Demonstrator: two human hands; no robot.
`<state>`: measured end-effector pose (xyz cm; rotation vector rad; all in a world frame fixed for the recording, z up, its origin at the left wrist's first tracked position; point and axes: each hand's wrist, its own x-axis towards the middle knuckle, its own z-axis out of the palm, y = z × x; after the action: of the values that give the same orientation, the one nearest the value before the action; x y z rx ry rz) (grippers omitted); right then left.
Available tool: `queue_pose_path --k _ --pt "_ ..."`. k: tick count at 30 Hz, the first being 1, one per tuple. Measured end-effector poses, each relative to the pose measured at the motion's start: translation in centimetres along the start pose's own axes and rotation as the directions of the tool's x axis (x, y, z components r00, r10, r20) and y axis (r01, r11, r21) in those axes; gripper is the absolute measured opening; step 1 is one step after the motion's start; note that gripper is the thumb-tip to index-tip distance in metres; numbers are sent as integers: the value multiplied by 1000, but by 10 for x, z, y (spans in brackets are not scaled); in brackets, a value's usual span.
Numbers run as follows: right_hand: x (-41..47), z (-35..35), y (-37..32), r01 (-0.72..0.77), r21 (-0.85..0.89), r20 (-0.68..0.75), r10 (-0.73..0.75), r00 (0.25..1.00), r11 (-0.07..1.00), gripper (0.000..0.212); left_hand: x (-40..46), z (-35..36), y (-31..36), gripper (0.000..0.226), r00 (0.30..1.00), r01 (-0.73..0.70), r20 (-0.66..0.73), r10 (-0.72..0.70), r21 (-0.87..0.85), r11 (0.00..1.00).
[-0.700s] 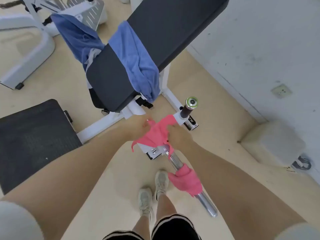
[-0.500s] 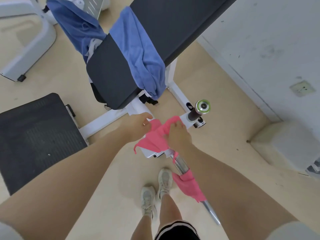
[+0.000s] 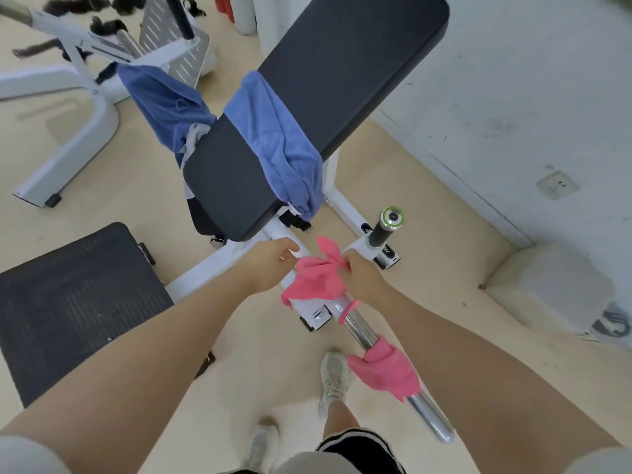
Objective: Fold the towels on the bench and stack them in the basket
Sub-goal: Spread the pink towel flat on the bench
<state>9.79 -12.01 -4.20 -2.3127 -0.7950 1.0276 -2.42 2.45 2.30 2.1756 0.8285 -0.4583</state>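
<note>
Head view
Left hand (image 3: 270, 265): fingers curled, one edge of the pink towel (image 3: 316, 280) was pinched.
Right hand (image 3: 362, 277): the towel's other edge was gripped, knuckles up.
Pink towel: soft, crumpled, held between both hands above the chrome bar (image 3: 359, 331), just in front of the bench (image 3: 328, 73).
Second pink towel (image 3: 386, 369): draped bunched over the smooth round bar.
Blue towels: one limp terry towel (image 3: 277, 138) was laid across the padded black bench, a darker one (image 3: 164, 104) hung at its left.
Floor (image 3: 393, 186): pale, matte.

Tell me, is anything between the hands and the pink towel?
No. Both the left hand and the right hand already hold the pink towel, bunched over the chrome bar. No basket is in view.
</note>
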Motion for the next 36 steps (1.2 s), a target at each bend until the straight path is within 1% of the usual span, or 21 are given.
queue_pose_path --k 2,4,6,8,10,13,14,16,18,19,21,23,24,26,27,28,30,33,35,36 --pt "-30 -7 -16 35 124 -87 -24 996 992 16 -21 -8 8 33 996 -89 -29 88 -6 996" --pt "-62 -8 -33 99 183 -198 -62 978 978 24 -45 -14 15 37 980 -194 -48 192 -36 980" --pt "-97 -4 -47 177 190 -316 -111 942 966 18 -72 -16 20 42 948 -317 -53 315 -35 948" --pt "-134 5 -58 237 188 -418 -141 897 953 11 -96 -12 21 43 901 -430 -63 429 4 903" --pt "-170 16 -65 279 189 -505 -151 850 941 12 -122 -2 24 38 863 -504 -38 503 1 864" --pt "-223 30 -67 307 227 -589 -121 799 924 15 -161 20 36 30 825 -563 26 564 -40 825" --pt "-241 33 -64 307 235 -615 -104 782 922 15 -172 29 40 26 815 -574 41 578 -77 815" --pt "-281 35 -54 289 246 -660 -59 749 925 16 -194 47 50 19 796 -577 105 596 -167 800" --pt "-322 37 -40 245 206 -691 -36 722 948 17 -213 69 62 15 757 -602 178 628 -181 778" --pt "-341 38 -31 215 166 -712 -34 701 962 18 -223 81 70 14 729 -632 207 652 -161 758" --pt "-377 43 -12 155 82 -769 -36 638 985 25 -242 105 87 14 647 -723 244 722 -105 683" --pt "-410 50 8 64 53 -827 8 563 997 24 -261 133 105 9 582 -779 289 760 -72 623" --pt "-428 53 19 20 59 -849 39 527 998 21 -271 147 114 7 558 -795 310 770 -67 603" --pt "-464 59 42 -36 102 -877 107 468 994 19 -292 175 131 19 514 -824 323 794 -69 562" --pt "-483 62 54 -49 131 -887 139 440 990 19 -305 190 139 20 498 -835 322 805 -73 546" --pt "-503 64 65 -59 153 -895 163 414 987 22 -318 206 146 17 482 -844 324 814 -80 531" --pt "-544 69 92 -96 181 -898 205 389 979 28 -348 241 160 11 446 -867 319 836 -76 492" --pt "-608 78 141 -129 226 -891 259 373 966 17 -395 304 181 30 395 -906 295 870 -34 423" --pt "-651 80 173 -121 249 -899 276 339 961 13 -428 348 197 46 358 -925 272 893 -26 379" --pt "-672 82 188 -120 254 -906 280 316 960 12 -444 370 205 47 333 -936 268 904 -24 352"
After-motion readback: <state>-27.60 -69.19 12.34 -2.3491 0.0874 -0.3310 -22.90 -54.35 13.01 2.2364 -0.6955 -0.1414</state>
